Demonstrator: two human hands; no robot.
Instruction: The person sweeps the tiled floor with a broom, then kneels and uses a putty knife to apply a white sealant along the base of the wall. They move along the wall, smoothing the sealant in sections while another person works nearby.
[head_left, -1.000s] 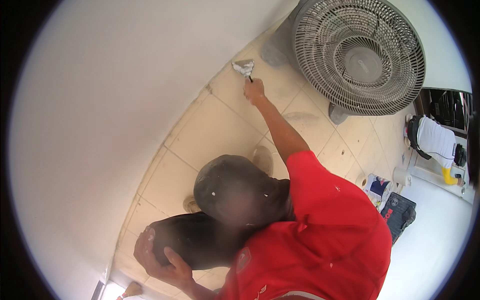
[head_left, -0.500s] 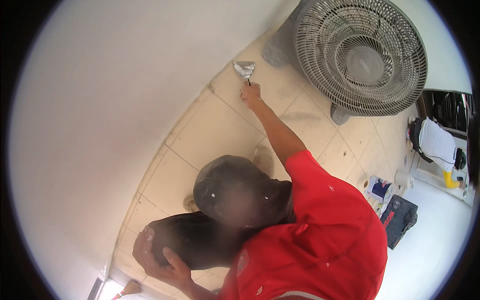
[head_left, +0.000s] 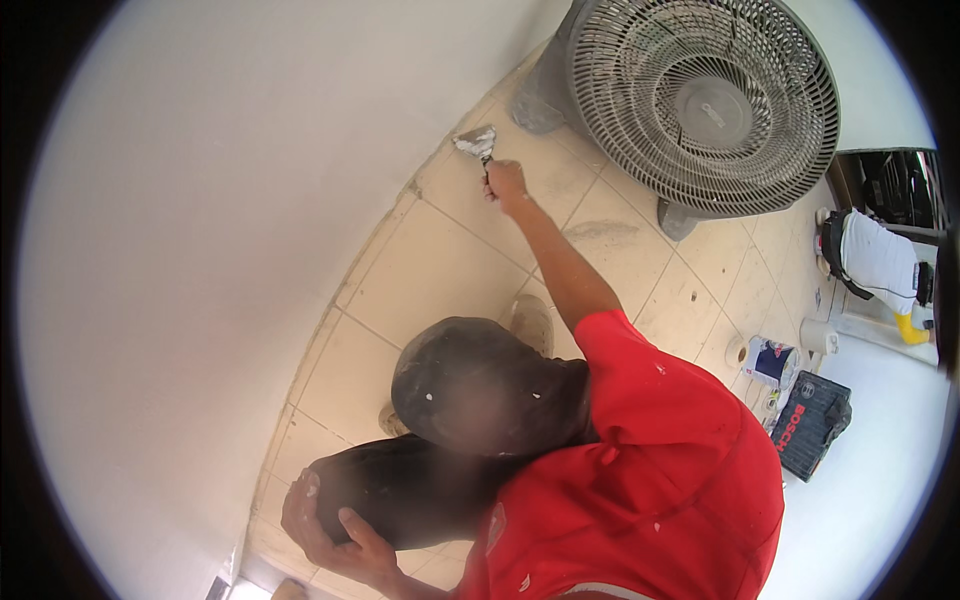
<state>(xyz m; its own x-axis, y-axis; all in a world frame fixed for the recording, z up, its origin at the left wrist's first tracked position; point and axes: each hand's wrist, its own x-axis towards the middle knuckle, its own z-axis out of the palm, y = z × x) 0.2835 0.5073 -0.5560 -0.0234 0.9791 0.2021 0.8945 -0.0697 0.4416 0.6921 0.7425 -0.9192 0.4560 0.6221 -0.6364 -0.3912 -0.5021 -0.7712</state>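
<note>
While fingers [head_left: 491, 187] grip a scraper [head_left: 475, 142], buckets [head_left: 768, 362] seem opaque.

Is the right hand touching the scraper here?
Touching: the head view shows the right hand gripping the scraper by its handle, the white-smeared blade left exposed.

The right arm [head_left: 560, 250] reaches out long and nearly straight, away from the body, bare below the short sleeve, and ends in the right hand [head_left: 506, 180], its fingers curled into a closed grip. The left hand [head_left: 335, 530] cups the left knee [head_left: 390, 490], thumb apart from the fingers. Both legs are deeply bent, the right knee [head_left: 450, 375] beside the left.
</note>
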